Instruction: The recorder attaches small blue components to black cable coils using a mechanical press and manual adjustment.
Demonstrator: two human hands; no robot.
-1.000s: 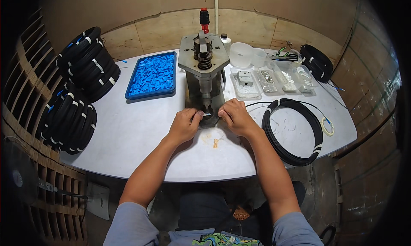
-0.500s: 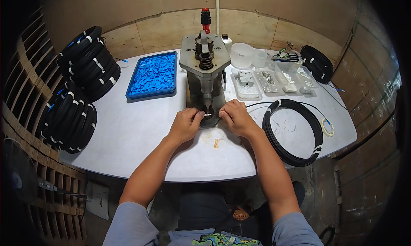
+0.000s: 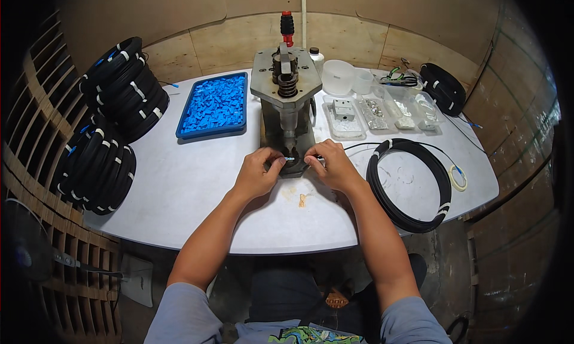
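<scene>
At the foot of a metal bench press [image 3: 288,113], my two hands are close together. My left hand [image 3: 260,172] is closed in a pinch on a small silvery connector [image 3: 289,159], which lies between the hands in front of the press base. My right hand [image 3: 330,164] pinches the end of a black cable [image 3: 359,145] that leads back to a coil [image 3: 408,185] lying on the table at right. The fingers hide whether the cable end touches the connector.
Stacks of black cable coils [image 3: 122,90] stand at left, beside a blue tray [image 3: 180,132] of small blue pieces. Clear plastic trays [image 3: 376,113] of small parts and translucent tubs [image 3: 338,78] sit behind right. Yellowish scraps [image 3: 302,200] lie on the white table [image 3: 275,233].
My right hand has shifted slightly left, and the connector between the hands shows more plainly. My left hand has barely moved.
</scene>
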